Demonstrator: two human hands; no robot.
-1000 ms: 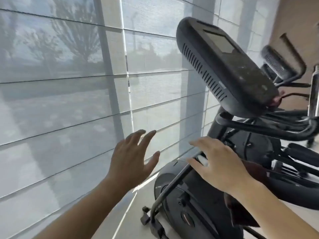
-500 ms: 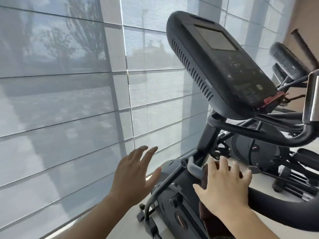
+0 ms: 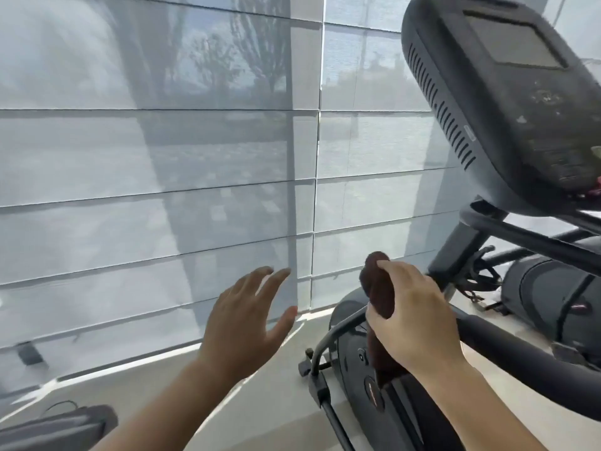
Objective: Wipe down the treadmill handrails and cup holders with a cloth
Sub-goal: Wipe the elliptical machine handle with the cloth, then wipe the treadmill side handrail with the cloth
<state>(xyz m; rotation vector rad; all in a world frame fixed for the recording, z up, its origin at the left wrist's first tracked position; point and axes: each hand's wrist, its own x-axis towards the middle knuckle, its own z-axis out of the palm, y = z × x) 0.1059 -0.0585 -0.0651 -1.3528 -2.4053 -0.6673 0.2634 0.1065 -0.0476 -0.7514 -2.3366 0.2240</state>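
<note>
My right hand (image 3: pixel 414 315) grips a dark brown cloth (image 3: pixel 379 288) wrapped over the end of a black padded handrail (image 3: pixel 533 362) that runs off to the lower right. More of the cloth hangs down below the hand. My left hand (image 3: pixel 248 320) hovers in the air to the left of the machine, fingers spread, holding nothing. The machine's big black console (image 3: pixel 507 102) with its screen tilts above at the upper right. No cup holder shows in this view.
A window wall with pale translucent blinds (image 3: pixel 162 157) fills the left and centre. A second black exercise machine (image 3: pixel 549 294) stands behind at the right. A thin metal bar (image 3: pixel 328 340) curves down the machine's front. A grey object (image 3: pixel 55 428) lies at the bottom left on the floor.
My right hand has closed around the cloth and bunched it over the handrail's end. The view has swung left and closer. My left hand stays open in the air.
</note>
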